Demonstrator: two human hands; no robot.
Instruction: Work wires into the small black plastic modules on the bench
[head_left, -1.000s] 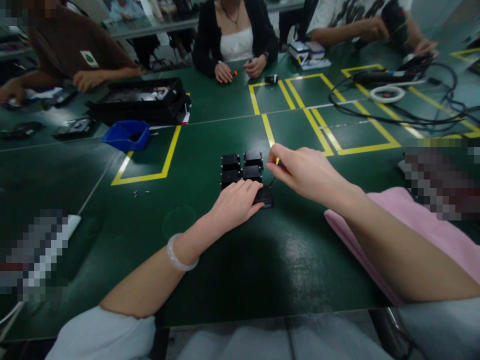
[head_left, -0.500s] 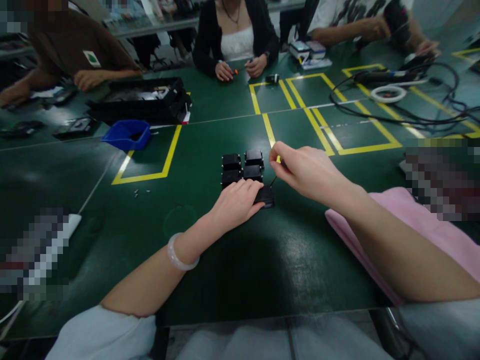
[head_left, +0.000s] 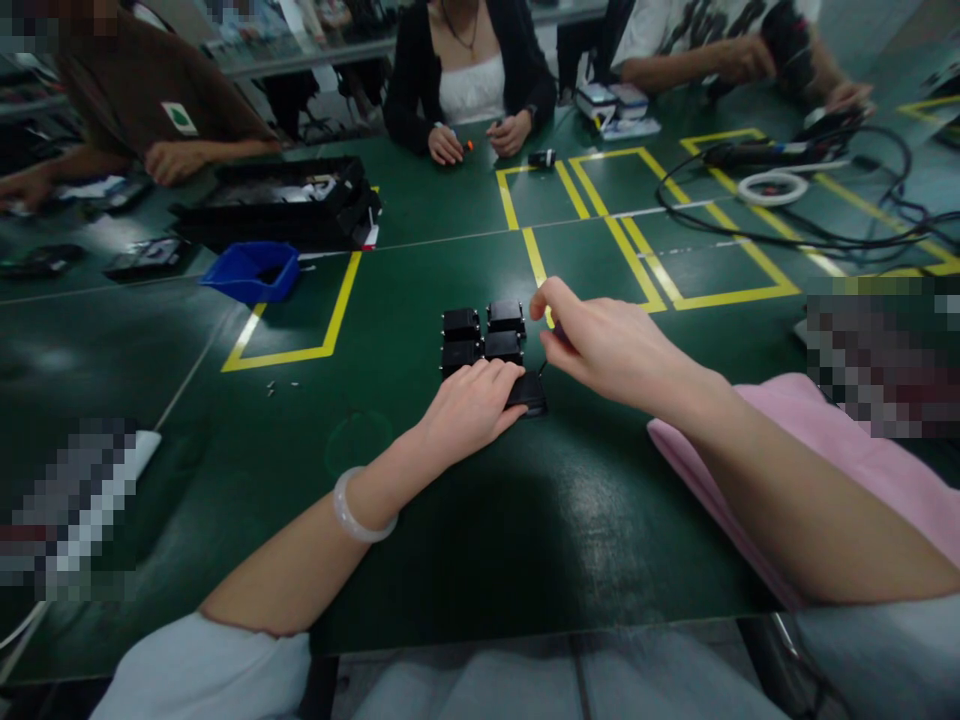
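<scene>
My left hand (head_left: 474,400) lies over a small black block-shaped part (head_left: 531,393), fingers together across it and thumb along its near side, holding it on the table. Part of the block is hidden under the hand. Just above its right end, my right hand (head_left: 592,335) has its fingers curled round a small screwdriver (head_left: 544,366). The thin dark shaft slants down to the block's right corner; the handle is mostly covered by my fingers. Beyond my left hand stand several similar black blocks (head_left: 504,317) in two rows, with small shiny screws at their corners.
Loose screws (head_left: 271,387) lie on the green table (head_left: 450,560) to the left. Farther back are a blue bin (head_left: 251,270) and a black tray (head_left: 285,200). A pink cloth (head_left: 787,450) is under my right forearm. Cables (head_left: 787,220) lie at the right; people sit opposite.
My right index finger has lifted and opened a little away from the screwdriver's top. My left hand stays on the block, and the view has shifted slightly.
</scene>
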